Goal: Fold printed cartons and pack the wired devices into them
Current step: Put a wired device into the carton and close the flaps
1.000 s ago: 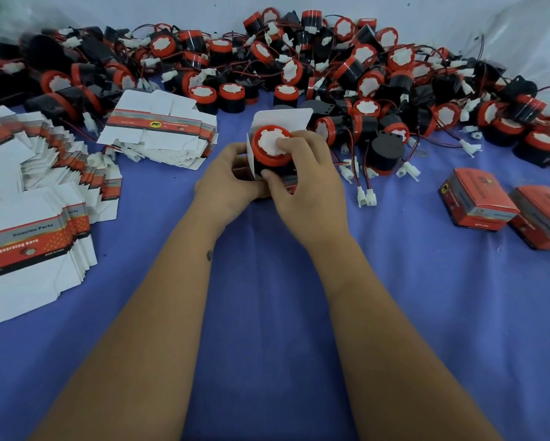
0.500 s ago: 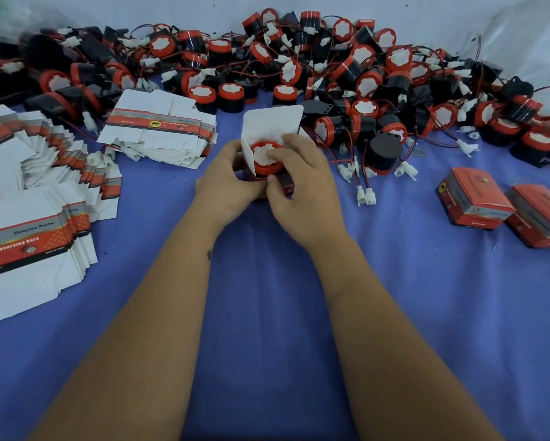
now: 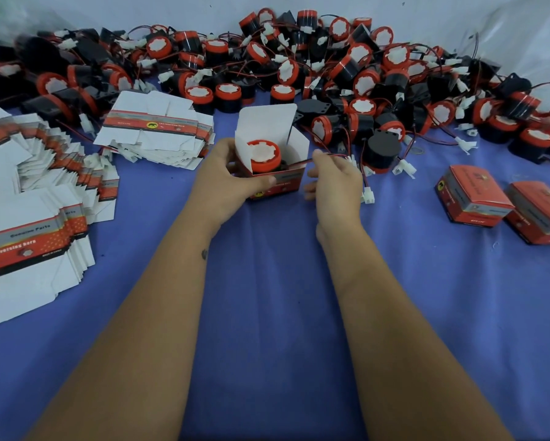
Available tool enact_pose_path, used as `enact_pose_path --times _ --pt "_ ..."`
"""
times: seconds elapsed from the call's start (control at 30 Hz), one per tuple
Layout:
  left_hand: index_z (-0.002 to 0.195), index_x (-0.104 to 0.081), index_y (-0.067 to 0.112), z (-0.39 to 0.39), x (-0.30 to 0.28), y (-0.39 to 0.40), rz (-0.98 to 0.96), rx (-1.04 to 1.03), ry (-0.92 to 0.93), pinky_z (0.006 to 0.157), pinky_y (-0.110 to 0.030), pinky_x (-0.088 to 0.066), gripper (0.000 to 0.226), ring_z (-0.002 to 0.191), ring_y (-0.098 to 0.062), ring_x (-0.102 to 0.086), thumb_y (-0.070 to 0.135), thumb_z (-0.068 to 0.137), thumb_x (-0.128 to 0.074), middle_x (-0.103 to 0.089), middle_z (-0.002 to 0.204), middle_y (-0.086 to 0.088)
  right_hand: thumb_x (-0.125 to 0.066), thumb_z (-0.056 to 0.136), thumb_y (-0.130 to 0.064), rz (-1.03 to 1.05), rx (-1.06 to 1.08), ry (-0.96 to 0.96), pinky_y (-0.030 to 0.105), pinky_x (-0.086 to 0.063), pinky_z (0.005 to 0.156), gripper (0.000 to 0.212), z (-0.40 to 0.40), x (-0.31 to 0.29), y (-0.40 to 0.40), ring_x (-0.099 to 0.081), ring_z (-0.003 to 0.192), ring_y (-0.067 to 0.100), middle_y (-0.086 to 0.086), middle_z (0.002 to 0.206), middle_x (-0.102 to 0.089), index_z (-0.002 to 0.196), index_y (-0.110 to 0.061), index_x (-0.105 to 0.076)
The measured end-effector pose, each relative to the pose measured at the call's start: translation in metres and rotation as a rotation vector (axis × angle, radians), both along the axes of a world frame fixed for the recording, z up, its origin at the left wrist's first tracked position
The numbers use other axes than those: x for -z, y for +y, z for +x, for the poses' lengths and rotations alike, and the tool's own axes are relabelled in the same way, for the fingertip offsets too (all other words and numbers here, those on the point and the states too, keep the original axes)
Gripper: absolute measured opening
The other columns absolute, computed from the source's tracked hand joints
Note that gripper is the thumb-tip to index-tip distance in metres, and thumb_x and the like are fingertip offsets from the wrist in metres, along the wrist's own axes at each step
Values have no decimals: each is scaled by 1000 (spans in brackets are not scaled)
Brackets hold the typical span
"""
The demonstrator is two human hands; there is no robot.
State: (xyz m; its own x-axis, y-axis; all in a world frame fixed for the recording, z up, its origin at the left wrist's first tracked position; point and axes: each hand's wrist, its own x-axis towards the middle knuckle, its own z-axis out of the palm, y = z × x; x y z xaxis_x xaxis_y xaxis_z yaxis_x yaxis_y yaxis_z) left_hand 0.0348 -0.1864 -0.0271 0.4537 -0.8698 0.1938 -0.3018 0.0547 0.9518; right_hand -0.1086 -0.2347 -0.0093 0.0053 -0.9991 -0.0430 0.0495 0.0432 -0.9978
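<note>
An open printed carton (image 3: 285,183), red and grey outside and white inside, stands on the blue cloth at mid-table with its top flaps up. Inside it sits a wired device (image 3: 263,154), black with a red rim and white face. My left hand (image 3: 226,176) grips the carton's left side, thumb across its front. My right hand (image 3: 335,179) is just right of the carton and pinches the device's red-black wire (image 3: 324,155), which runs out over the carton's right edge. A white connector (image 3: 368,196) shows by that hand's far side.
A big heap of loose wired devices (image 3: 331,68) fills the back of the table. Flat unfolded cartons lie in stacks at the left (image 3: 28,237) and back left (image 3: 156,128). Two closed red cartons (image 3: 472,198) rest at the right.
The device has sunk down into the carton. My right hand left the device's top, moved right and took hold of its wire. The carton's flaps now stand open.
</note>
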Motion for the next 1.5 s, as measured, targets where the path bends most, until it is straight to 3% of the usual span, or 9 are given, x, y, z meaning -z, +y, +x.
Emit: enact_pose_path --times 0.13,0.2,0.37,0.63,0.8,0.97,1.23,1.4,1.5 --pt "118 -53 27 4 -1 2 18 67 9 73 -6 -49 55 104 4 -58 15 75 -85 -62 113 20 -59 97 -14 5 115 -320 19 -34 46 8 -8 -8 -2 -35 51 10 -3 66 -43 90 -11 -59" --pt "120 -52 28 5 -1 2 27 72 -1 75 -9 -49 57 106 2 -58 17 76 -85 -62 115 19 -60 95 -9 -94 129 -309 21 -38 52 5 -9 -11 0 -40 56 10 -3 67 -49 90 -11 -62" --pt "124 -53 24 6 2 1 39 80 -2 89 -19 -51 59 113 -6 -59 15 75 -85 -63 122 11 -60 91 -10 -552 25 146 20 -47 64 21 -2 -9 11 -51 64 2 -14 68 -58 80 -28 -58" --pt "127 -54 22 11 -1 7 81 243 -11 91 -20 -53 58 115 -7 -61 5 78 -80 -66 122 7 -60 87 -18 -726 -52 543 32 -48 62 9 -2 7 10 -52 78 12 0 78 -59 90 -25 -66" --pt "125 -55 29 2 -6 7 10 145 162 80 -18 -52 48 106 -6 -64 18 79 -64 -67 117 9 -47 88 -37 -555 -177 133 39 -49 80 30 -2 -2 20 -56 90 21 -16 74 -63 68 -35 -69" --pt "120 -51 35 -15 -5 2 -55 -16 145 77 -12 -51 30 99 5 -63 32 93 -64 -64 115 16 -53 95 -41 -436 -209 132 50 -52 87 35 5 -7 22 -64 95 29 -4 76 -73 72 -27 -75" --pt "132 -52 27 -15 -5 -2 -16 12 81 70 -8 -49 42 103 -1 -62 22 93 -65 -64 118 11 -71 84 -8 -315 -169 -50 17 -54 69 5 4 -12 19 -66 75 8 -3 74 -71 82 -12 -73" --pt "129 -53 31 -16 -7 0 -2 41 74 73 -8 -49 37 102 2 -61 23 94 -62 -64 114 16 -73 82 -4 -337 -125 -32 18 -55 72 16 5 -13 17 -68 80 9 -2 83 -72 87 -20 -72" --pt "130 -55 28 -17 -6 1 36 128 72 88 -22 -52 35 109 -4 -63 21 96 -61 -67 119 12 -74 81 -7 -411 -62 93 18 -55 75 21 6 -12 16 -67 80 3 -10 79 -71 78 -27 -69"
